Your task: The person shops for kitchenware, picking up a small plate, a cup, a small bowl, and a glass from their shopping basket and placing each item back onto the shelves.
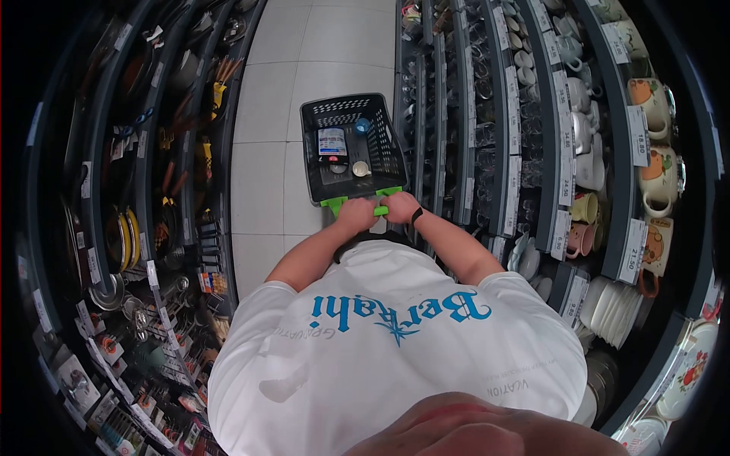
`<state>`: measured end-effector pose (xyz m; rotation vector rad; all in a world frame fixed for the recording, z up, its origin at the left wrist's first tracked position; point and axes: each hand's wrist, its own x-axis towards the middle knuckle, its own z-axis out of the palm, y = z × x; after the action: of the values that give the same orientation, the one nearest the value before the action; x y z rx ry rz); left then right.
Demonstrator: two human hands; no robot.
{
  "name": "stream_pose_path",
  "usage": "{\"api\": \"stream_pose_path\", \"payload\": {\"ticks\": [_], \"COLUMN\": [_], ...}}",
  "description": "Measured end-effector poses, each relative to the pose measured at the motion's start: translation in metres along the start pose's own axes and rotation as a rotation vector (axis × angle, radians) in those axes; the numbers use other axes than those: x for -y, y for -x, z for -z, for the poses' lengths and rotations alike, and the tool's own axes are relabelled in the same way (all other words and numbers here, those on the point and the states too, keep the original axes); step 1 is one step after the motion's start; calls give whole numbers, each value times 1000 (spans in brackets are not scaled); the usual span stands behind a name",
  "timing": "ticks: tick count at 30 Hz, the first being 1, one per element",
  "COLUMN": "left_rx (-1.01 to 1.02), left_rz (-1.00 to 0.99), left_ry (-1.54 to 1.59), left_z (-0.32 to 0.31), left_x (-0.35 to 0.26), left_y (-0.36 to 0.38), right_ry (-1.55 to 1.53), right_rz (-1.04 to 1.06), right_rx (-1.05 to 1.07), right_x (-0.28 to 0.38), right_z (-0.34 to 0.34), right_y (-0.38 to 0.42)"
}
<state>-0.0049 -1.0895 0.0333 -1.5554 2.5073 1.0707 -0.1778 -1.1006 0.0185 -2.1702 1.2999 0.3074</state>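
Both fists meet on the green handle (382, 211) of a black plastic shopping basket (313, 176) in front of me. My left hand (357, 216) wraps the handle's left part. Close beside it, my right hand (400, 207) is closed on the right part, a black band at its wrist. Inside the basket lies a package (332, 143) with a white and blue label. A blue round item (363, 126) sits near the basket's far right corner. Nearer to me is a small white cup (360, 169), with a greyish round item (338, 168) to its left.
Pale floor tiles (266, 106) run ahead between two shelf rows. Pans and utensils (129, 239) fill the left shelves. On the right stand glasses (485, 99), mugs (655, 178) and stacked white plates (610, 310), with price tags (639, 135) along the shelf edges.
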Motion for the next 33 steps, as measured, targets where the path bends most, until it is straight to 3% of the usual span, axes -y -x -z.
{"api": "stream_pose_path", "payload": {"ticks": [8,15,30,33], "left_rx": [6,-11,95,171], "left_rz": [18,46,75,-41], "left_ry": [9,-14,-30,96], "left_z": [7,22,73,79], "left_x": [9,21,34,50], "left_y": [-18,-37,-57,-66], "right_ry": [21,-20,-141,-134], "right_rz": [16,110,0,4], "right_rx": [131,14,-29,-32], "right_x": [-2,-15,-2,-4], "right_z": [27,34,61,61], "right_y": [-21,-45,-68,-75]}}
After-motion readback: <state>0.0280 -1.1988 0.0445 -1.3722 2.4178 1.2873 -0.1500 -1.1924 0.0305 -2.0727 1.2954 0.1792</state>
